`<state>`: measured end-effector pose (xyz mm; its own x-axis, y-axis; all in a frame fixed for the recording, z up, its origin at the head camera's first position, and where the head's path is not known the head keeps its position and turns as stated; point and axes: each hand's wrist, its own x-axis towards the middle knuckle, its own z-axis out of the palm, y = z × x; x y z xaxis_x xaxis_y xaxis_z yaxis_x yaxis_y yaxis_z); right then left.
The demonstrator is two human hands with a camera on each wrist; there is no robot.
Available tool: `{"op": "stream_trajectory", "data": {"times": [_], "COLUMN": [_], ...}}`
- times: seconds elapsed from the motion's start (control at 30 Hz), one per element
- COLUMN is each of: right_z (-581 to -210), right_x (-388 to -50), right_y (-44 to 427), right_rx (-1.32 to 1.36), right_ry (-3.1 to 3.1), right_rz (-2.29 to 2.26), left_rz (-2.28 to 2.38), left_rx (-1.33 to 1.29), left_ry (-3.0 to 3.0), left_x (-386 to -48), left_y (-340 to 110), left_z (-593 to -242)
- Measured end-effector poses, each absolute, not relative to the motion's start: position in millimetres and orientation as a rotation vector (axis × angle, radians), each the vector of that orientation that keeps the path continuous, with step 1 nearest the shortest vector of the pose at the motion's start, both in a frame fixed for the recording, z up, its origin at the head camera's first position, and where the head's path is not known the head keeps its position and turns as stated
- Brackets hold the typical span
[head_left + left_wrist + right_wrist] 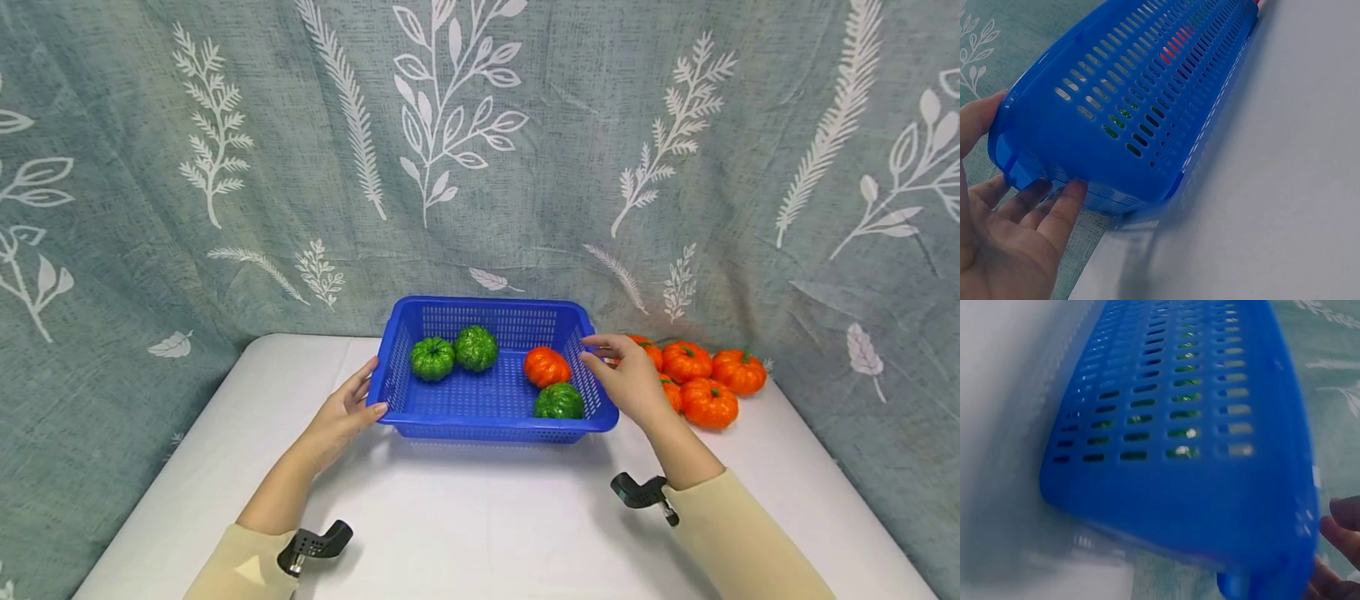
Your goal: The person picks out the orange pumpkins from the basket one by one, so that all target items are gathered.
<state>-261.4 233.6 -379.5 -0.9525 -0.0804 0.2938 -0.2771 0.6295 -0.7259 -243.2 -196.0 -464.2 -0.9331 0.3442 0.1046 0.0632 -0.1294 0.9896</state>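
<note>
A blue plastic basket [480,423] stands at the back of the table. It holds several small pumpkins: a green pumpkin [432,359] and a second green pumpkin [476,348] at left, an orange pumpkin [547,367] and another green pumpkin [559,402] at right. My left hand [339,422] grips the basket's left end, thumb at the rim and fingers under it, as the left wrist view shows. At the right rim is my right hand [632,379], its fingers loosely bent and thumb apart from the forefinger. Firm contact there cannot be made out.
Several orange pumpkins [708,403] lie on the table right of the basket, partly behind my right hand. A patterned grey-green curtain [480,167] hangs close behind the basket. White cloth covers the table [480,525].
</note>
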Motion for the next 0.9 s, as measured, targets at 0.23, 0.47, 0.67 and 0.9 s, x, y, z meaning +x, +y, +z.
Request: {"op": "stream_trajectory", "data": {"times": [0.23,0.47,0.67,0.9], "right_z": [-383,-388,-390,-400], "right_x": [-282,-298,-308,-319], "right_y": [213,202,195,189], "right_rx": [0.349,0.394,0.404,0.350], "right_ry": [-2.781,-2.871,-2.924,-2.985], "right_rz": [1.168,1.061,0.980,0.940], "left_rz": [2.190,2.176,2.182,2.197], "left_rx": [0.443,0.433,0.459,0.458], "left_ry": [1.916,1.937,1.920,1.909], "left_x": [-243,-243,-245,-244], "left_y": [-196,-197,-197,-196], "left_z": [-465,-464,-464,-466]}}
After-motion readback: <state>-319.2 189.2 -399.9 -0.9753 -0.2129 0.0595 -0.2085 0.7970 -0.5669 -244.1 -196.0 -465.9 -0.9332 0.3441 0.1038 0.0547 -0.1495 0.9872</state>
